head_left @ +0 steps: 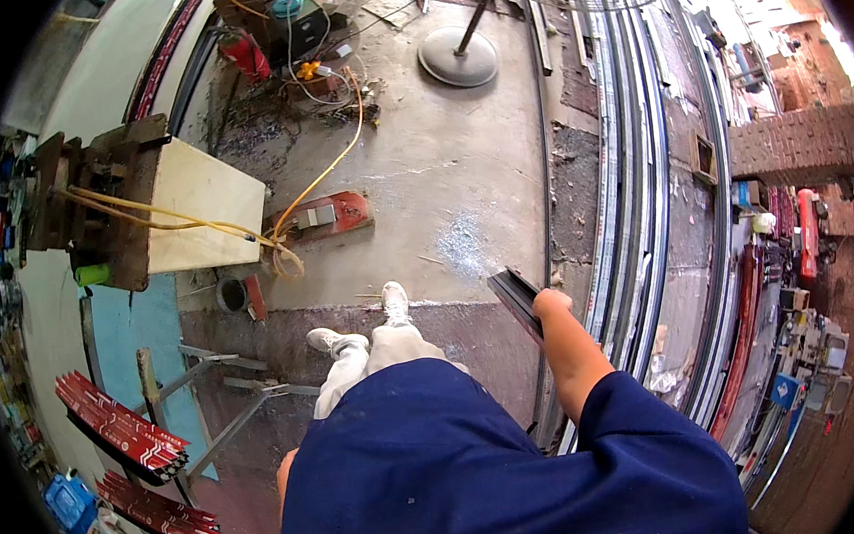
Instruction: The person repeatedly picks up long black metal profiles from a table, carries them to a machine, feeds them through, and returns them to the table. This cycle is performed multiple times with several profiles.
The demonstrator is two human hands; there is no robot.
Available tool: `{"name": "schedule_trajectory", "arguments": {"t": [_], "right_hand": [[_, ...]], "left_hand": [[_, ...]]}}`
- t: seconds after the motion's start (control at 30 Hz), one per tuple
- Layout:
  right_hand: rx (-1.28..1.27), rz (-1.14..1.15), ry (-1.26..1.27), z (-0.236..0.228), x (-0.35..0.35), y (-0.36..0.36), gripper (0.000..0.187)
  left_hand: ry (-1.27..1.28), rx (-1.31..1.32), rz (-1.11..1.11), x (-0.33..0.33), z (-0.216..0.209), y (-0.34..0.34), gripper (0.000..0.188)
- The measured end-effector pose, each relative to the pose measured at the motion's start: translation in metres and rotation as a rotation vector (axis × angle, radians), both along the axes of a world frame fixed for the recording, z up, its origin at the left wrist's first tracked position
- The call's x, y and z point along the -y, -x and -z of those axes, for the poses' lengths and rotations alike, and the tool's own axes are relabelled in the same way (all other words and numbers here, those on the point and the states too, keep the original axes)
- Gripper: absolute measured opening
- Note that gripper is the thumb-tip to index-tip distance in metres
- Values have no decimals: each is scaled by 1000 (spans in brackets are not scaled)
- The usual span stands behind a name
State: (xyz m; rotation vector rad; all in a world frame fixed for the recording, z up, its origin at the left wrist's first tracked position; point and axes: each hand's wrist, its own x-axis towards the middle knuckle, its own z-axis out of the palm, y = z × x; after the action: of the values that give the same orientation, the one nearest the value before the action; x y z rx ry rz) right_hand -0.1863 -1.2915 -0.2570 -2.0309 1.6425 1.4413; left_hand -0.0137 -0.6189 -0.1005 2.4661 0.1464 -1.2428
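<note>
Right hand [551,304] clamped on dark profile [515,298]; left hand's grip hidden, cannot tell. Could trip on cable [324,175] or snag rails [633,211].

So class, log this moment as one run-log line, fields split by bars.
right hand: grips dark metal profile | left hand: hidden behind body | stance: walking on concrete floor | nearby: stacked long metal rails on the right

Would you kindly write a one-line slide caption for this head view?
Person walking across a workshop floor, right hand gripping a dark metal profile, red profile stacks at left.
</note>
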Motion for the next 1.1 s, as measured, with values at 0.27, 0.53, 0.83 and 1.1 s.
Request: {"name": "schedule_trajectory", "arguments": {"t": [0.27, 0.53, 0.83, 1.1], "right_hand": [[-78, -45, -76, 8, 11, -13, 41], [134, -242, -103, -26, -4, -13, 37], [788, -316, -56, -109, -64, -111, 47], [1101, -450, -131, -183, -121, -281, 29]], "left_hand": [[11, 47, -125, 49, -18, -13, 42], [190, 223, -68, 72, -15, -43, 38], [416, 290, -14, 143, -7, -143, 41], [782, 208, -344, 244, -48, -289, 64]]}}
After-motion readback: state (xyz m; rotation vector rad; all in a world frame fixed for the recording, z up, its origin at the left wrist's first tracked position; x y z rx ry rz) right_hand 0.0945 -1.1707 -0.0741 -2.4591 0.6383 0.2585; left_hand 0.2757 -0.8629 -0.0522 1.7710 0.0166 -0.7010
